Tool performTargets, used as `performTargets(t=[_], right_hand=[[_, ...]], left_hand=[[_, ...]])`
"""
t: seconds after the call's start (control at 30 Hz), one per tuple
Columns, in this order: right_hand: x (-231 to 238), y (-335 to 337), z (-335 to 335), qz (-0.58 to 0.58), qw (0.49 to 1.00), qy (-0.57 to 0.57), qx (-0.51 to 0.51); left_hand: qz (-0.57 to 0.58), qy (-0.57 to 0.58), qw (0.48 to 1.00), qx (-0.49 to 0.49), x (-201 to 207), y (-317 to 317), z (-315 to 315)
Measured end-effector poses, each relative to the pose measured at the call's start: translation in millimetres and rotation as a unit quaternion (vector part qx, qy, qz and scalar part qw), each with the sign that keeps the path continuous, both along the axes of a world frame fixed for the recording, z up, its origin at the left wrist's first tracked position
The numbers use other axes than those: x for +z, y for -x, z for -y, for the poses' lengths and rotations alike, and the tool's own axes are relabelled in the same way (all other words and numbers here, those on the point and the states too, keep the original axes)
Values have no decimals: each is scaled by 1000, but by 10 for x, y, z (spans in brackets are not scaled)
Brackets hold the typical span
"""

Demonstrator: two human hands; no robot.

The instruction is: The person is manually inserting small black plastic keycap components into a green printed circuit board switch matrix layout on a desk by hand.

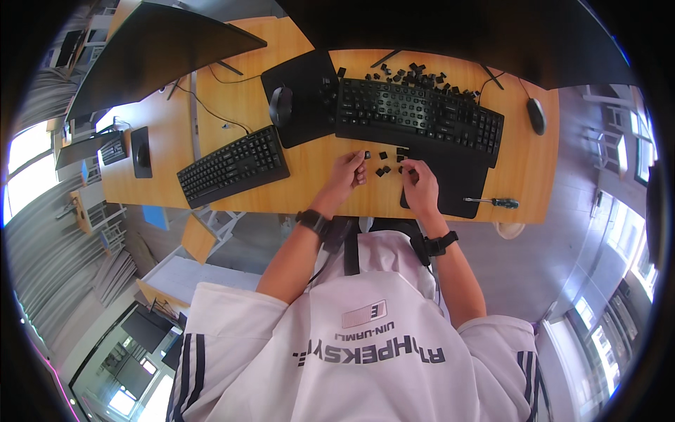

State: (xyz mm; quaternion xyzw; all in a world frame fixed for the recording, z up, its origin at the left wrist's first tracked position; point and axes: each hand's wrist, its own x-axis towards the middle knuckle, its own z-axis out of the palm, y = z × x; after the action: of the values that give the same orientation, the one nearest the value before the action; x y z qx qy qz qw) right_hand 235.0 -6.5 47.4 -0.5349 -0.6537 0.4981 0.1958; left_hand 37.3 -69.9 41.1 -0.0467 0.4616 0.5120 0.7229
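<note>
My left hand (pixel 347 174) rests on the wooden desk (pixel 309 186) and pinches a small black keycap (pixel 366 155) at its fingertips. My right hand (pixel 419 184) lies just right of it, fingers curled at another black keycap (pixel 403 169). A few loose keycaps (pixel 383 169) lie on the desk between the two hands. Directly beyond them sits a black keyboard (pixel 422 116) with some of its caps off. A scatter of removed keycaps (pixel 415 74) lies behind that keyboard.
A second black keyboard (pixel 232 166) lies at the left, a mouse (pixel 280 105) on a black pad (pixel 302 91) beyond it. A screwdriver (pixel 492 202) sits near the desk's front right edge, another mouse (pixel 536 115) at far right. Monitors (pixel 155 49) stand behind.
</note>
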Motion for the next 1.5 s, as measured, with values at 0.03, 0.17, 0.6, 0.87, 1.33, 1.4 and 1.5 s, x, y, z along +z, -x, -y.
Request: performTargets(t=[0.03, 0.17, 0.6, 0.87, 1.33, 1.4, 1.5], right_hand=[[47, 42, -6, -5, 1000, -1, 0], [313, 203, -54, -140, 987, 76, 36], [-138, -763, -103, 143, 988, -44, -24], [-361, -629, -226, 136, 978, -140, 68], [-180, -213, -46, 133, 942, -281, 126], [-254, -188, -11, 146, 933, -282, 169], [-403, -194, 2, 152, 929, -297, 160]], left_hand=[[-5, -1, 1000, 0, 104, 32, 14], [73, -19, 996, -50, 480, 125, 48], [129, 14, 987, -95, 662, 119, 253], [85, -32, 986, -139, 582, 0, 153], [38, 20, 992, -117, 626, 51, 321], [35, 23, 993, -106, 645, 20, 347], [23, 31, 996, -86, 663, -16, 360]])
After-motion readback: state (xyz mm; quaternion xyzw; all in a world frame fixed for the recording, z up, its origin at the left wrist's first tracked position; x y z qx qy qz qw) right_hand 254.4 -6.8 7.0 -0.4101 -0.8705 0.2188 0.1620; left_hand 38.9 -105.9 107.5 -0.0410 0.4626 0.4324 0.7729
